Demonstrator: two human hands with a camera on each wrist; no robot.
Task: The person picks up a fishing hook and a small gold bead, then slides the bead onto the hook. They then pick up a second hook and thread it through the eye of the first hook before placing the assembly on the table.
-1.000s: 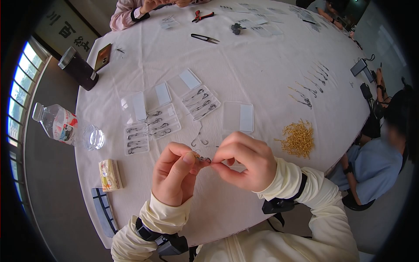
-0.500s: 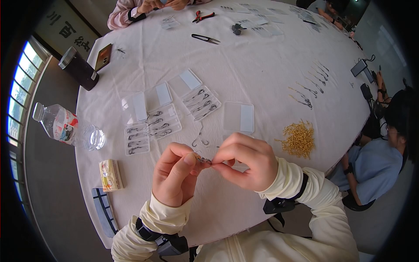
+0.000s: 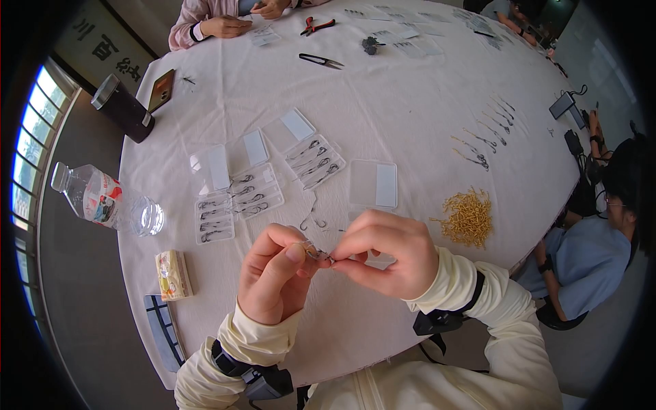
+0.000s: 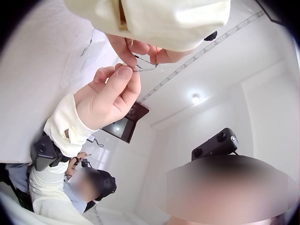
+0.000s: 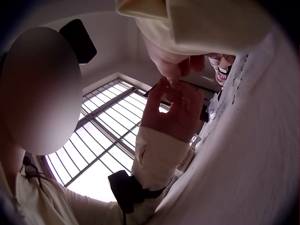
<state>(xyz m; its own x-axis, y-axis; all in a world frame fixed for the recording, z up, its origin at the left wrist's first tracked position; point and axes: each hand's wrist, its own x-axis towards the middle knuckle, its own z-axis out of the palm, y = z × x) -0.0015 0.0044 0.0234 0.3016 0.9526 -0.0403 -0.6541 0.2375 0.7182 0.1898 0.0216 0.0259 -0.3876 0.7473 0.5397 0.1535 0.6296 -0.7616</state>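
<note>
Above the near part of the table, my left hand [image 3: 275, 277] pinches a dark fishhook rig [image 3: 314, 253] between thumb and fingers. Its thin wire-like parts stick out from the fingertips in the left wrist view. My right hand [image 3: 393, 256] meets it from the right, thumb and index finger pinching the rig's other end; the fingers hide part of it. Just beyond the hands lie loose fishhooks [image 3: 314, 221] on the tablecloth. An open clear plastic box [image 3: 373, 184] with a white label stands behind the right hand, partly covered by it.
Open boxes of fishhooks [image 3: 316, 162] lie ahead to the left. A pile of small gold pieces [image 3: 466, 217] and a row of rigs [image 3: 484, 137] are at right. A water bottle [image 3: 102, 198], tissue pack [image 3: 173, 275] and dark tumbler [image 3: 123, 108] line the left edge.
My hands stay nearly in place, the right one shifting slightly right. More of the rig shows between the fingertips. Across the table, another person's hands have moved apart.
</note>
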